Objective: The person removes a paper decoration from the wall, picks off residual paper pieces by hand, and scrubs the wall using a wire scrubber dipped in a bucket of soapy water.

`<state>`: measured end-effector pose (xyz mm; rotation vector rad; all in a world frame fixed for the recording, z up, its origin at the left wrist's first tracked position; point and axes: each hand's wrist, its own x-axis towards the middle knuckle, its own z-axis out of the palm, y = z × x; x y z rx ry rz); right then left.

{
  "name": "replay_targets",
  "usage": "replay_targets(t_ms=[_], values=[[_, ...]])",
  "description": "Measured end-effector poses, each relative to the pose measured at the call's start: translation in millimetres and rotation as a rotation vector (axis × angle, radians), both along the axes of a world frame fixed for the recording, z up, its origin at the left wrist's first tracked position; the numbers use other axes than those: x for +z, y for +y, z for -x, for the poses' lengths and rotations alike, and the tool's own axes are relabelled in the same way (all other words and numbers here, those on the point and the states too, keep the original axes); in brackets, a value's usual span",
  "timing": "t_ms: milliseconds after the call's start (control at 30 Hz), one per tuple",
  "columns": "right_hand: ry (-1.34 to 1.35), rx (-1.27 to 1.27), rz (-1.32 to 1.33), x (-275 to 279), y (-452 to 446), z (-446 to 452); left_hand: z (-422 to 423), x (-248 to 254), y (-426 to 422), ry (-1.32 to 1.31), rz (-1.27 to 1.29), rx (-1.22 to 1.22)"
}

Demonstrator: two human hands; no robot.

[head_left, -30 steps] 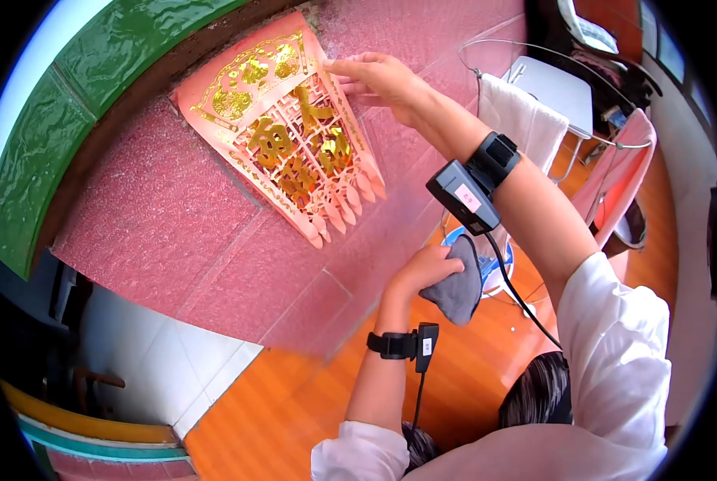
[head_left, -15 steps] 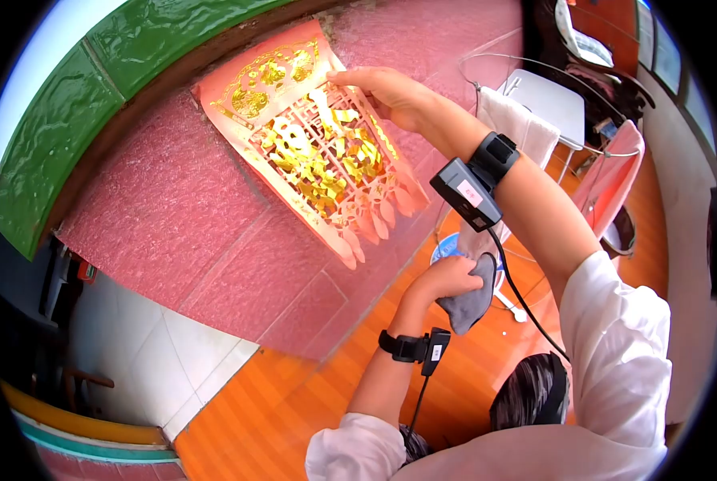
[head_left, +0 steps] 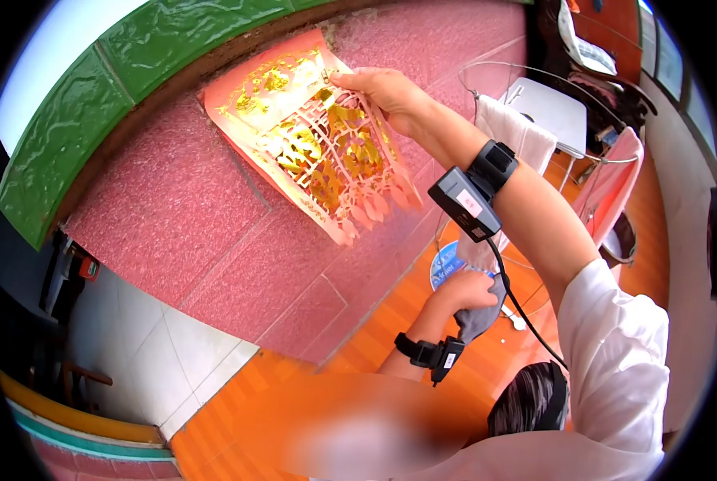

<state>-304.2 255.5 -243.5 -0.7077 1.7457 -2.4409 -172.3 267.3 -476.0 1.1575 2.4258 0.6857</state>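
A red-and-gold paper-cut hanging (head_left: 326, 148) with a fringed lower end is against the pink tiled wall (head_left: 214, 232). My right hand (head_left: 381, 92) grips its right edge near the upper panel, one digit on the front and the other fingers partly hidden at the edge. The lower end stands out from the wall. Lower down, my left hand (head_left: 467, 290) is closed on a grey cloth (head_left: 483, 317), which hangs from the fingers apart from the paper. Both wrists wear black strapped devices.
Green glazed tiles (head_left: 166, 40) edge the wall at upper left. To the right stands a wire rack with a pale towel (head_left: 519, 128) and a pink towel (head_left: 611, 188). A blue-and-white tub (head_left: 445, 260) sits on the orange floor behind my left hand; a white stool (head_left: 551, 108) is farther back.
My left hand has moved right and slightly down with the grey cloth. The paper's fringed lower end has shifted up and a little left. My right hand keeps its place on the edge.
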Motion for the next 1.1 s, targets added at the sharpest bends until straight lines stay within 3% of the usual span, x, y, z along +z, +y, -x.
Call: replay_targets(t_ms=[367, 700, 867, 1100], values=[[-0.037, 0.111, 0.204, 4.2, 2.7, -9.3, -1.4, 5.4, -1.5, -0.006, 0.033, -0.037], [-0.007, 0.095, 0.227, 8.2, -1.3, -32.3, -2.0, -0.1, 2.2, 0.002, 0.034, -0.047], [-0.175, 0.151, 0.076, 6.8, -0.3, -44.7, -2.2, 1.2, 2.4, -0.002, 0.040, -0.072], [-0.085, 0.346, -0.062, -15.4, -22.6, -35.8, -5.3, 0.8, 3.8, -0.044, 0.097, -0.031]])
